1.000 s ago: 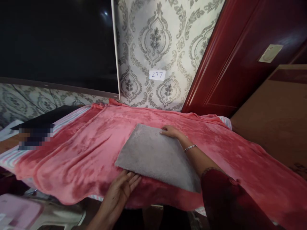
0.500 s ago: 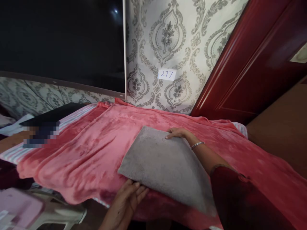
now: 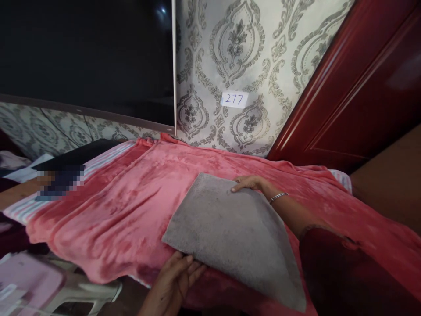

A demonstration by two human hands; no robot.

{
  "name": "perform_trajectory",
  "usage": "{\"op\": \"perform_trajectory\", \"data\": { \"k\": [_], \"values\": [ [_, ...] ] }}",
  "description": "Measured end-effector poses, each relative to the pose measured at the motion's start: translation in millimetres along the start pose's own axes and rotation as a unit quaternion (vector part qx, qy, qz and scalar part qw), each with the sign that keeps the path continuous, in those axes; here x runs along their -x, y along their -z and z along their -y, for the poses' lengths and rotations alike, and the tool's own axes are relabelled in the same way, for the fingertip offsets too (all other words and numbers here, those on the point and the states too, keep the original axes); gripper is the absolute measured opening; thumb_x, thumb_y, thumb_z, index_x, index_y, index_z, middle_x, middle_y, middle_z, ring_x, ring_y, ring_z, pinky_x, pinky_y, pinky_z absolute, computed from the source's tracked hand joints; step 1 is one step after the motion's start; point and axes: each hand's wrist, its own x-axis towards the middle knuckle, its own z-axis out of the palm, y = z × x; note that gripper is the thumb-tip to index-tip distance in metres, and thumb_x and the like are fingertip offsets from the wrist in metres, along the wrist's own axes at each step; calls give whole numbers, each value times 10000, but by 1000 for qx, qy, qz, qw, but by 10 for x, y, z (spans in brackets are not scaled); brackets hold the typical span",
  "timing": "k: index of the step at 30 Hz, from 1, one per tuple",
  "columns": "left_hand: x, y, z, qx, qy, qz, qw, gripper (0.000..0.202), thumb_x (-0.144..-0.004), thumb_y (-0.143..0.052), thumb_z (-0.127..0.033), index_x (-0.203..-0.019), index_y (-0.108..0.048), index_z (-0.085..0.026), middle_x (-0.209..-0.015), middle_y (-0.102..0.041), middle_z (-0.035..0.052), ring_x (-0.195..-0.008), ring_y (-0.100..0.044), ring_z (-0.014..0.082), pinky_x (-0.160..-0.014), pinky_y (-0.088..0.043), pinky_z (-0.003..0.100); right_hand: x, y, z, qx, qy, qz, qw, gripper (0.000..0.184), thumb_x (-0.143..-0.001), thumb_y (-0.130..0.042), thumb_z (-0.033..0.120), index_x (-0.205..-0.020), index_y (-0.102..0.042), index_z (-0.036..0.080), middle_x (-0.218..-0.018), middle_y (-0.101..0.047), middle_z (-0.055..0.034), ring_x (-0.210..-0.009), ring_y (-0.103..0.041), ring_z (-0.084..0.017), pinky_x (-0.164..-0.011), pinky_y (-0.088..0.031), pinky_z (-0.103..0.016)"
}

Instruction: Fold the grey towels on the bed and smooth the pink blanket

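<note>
A grey plush mat [image 3: 226, 228] is held tilted above a pink-red fleece blanket [image 3: 138, 188]. My right hand [image 3: 248, 183] grips its far right edge, thumb on top and the other fingers partly hidden behind it; a silver bangle circles that wrist. Down at the near left edge, my left hand [image 3: 177, 274] pinches the mat, thumb by the rim and fingertips partly under it. The mat's right corner hangs toward me and its underside cannot be seen.
Behind the blanket-covered surface, a patterned wall carries a paper slip [image 3: 234, 99] marked 277. A large dark screen [image 3: 85, 57] is at left, a dark red door [image 3: 355, 87] at right. Lower left are a pink item [image 3: 29, 278] and a pale plastic stool [image 3: 88, 289].
The view has shifted slightly. The mat's hanging right corner has swung a little lower and toward me, while both hands keep about the same places on its edges.
</note>
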Motion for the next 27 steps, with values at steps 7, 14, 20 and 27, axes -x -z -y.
{"op": "perform_trajectory", "data": {
  "k": [7, 14, 20, 27],
  "values": [
    [104, -171, -98, -27, -1, -11, 1000, 325, -717, -806, -253, -1025, -706, -220, -1226, -716, 110, -1122, -686, 294, -1068, -489, 439, -1, -27, -73, -9, 1, 8, 1000, 593, -521, -859, 431, -1014, -697, 145, -1007, -756, -129, -910, -724, -292, -866, -591, -415],
    [29, -345, -67, -27, -23, -50, 998, 523, -741, -810, -346, -1210, -624, -209, -1264, -690, 158, -1063, -707, 321, -927, -571, 460, 263, -155, 80, -37, 27, -48, 998, 516, -542, -853, 341, -1002, -705, 161, -986, -761, -112, -890, -721, -291, -846, -591, -433],
    [3, -559, -136, -42, -100, -72, 992, 506, -654, -837, -280, -1101, -632, -158, -1061, -749, 132, -800, -735, 252, -721, -604, 376, 856, -226, 303, -31, 87, -152, 984, 408, -601, -841, 293, -974, -718, 180, -905, -761, -64, -809, -713, -258, -847, -587, -451],
    [-356, -1040, -1233, -97, -179, 13, 979, 148, -656, -674, -122, -803, -660, -138, -723, -709, 16, -590, -640, 140, -568, -550, 245, 1503, -281, 278, -183, 130, -248, 943, 446, -674, -825, 239, -1091, -682, 166, -837, -745, -71, -844, -709, -259, -832, -594, -405]
  ]
}}
